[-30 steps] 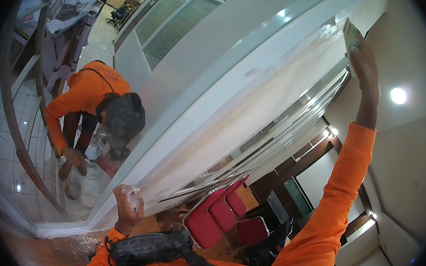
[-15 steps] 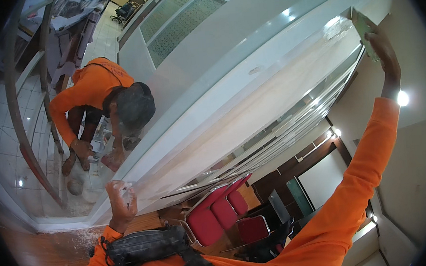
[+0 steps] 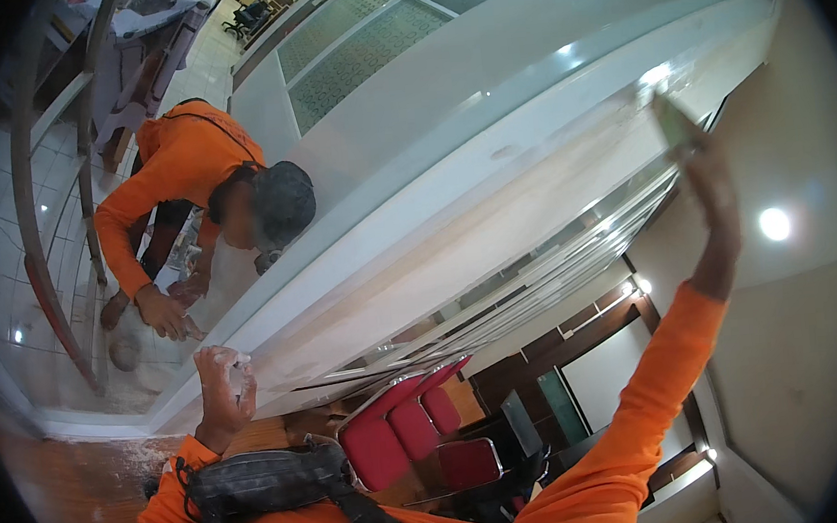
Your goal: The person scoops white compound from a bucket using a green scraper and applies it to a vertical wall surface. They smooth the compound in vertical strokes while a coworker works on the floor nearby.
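White, dusty paste coats the left hand (image 3: 224, 383), whose fingers curl narrow around a small pale lump, pressed at the lower edge of the white beam (image 3: 490, 172). Far along that beam, at its upper end, the right hand (image 3: 712, 201) grips a flat greenish pad (image 3: 671, 122) against the surface. Beyond the beam, another person in an orange shirt (image 3: 181, 177) bends over the tiled floor. Red chairs (image 3: 408, 437) stand below.

— What are the hands doing?
— The right hand (image 3: 713, 189) presses a flat greenish pad (image 3: 671, 122) against the white dusty beam (image 3: 493, 206); the powder-coated left hand (image 3: 223, 380) rests lower on it
— Anyone else?
— A person in an orange long-sleeved shirt (image 3: 185, 172) crouches nearby
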Demonstrator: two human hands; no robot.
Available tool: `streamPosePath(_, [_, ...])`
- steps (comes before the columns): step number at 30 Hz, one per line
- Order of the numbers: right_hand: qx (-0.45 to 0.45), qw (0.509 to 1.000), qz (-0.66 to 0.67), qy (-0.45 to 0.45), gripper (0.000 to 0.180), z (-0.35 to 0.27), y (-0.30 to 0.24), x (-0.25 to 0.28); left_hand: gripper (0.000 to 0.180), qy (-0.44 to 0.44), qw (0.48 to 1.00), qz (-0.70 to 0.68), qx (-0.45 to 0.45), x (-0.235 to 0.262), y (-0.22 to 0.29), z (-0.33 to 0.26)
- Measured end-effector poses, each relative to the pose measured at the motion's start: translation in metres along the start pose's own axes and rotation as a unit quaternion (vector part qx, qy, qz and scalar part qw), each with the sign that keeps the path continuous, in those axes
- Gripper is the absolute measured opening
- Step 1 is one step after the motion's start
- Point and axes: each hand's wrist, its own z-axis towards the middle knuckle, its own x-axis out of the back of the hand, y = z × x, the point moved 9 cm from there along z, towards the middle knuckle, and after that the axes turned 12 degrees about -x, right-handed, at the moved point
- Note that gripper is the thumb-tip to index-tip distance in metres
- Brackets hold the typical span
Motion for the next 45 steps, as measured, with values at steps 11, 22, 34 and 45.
streamPosePath(11, [0.009, 0.998, -0.062, 0.006, 0.066, -0.025, -0.048, -0.039, 0.027, 0.108, 0.989, 0.069, 0.081, 0.023, -0.033, -0.022])
streamPosePath(22, [-0.045, 0.998, 0.045, 0.006, 0.067, 0.027, -0.007, 0.011, 0.024, -0.019, 1.0, -0.008, 0.001, -0.04, 0.006, 0.0])
streamPosePath(34, [0.041, 0.996, 0.069, 0.033, 0.068, -0.069, -0.058, -0.061, 0.027, 0.018, 0.999, -0.007, 0.037, -0.031, -0.007, -0.013])
streamPosePath(45, [0.116, 0.991, -0.005, 0.062, 0.068, -0.055, -0.049, -0.038, 0.024, 0.018, 1.0, 0.013, 0.021, -0.018, 0.002, -0.003])
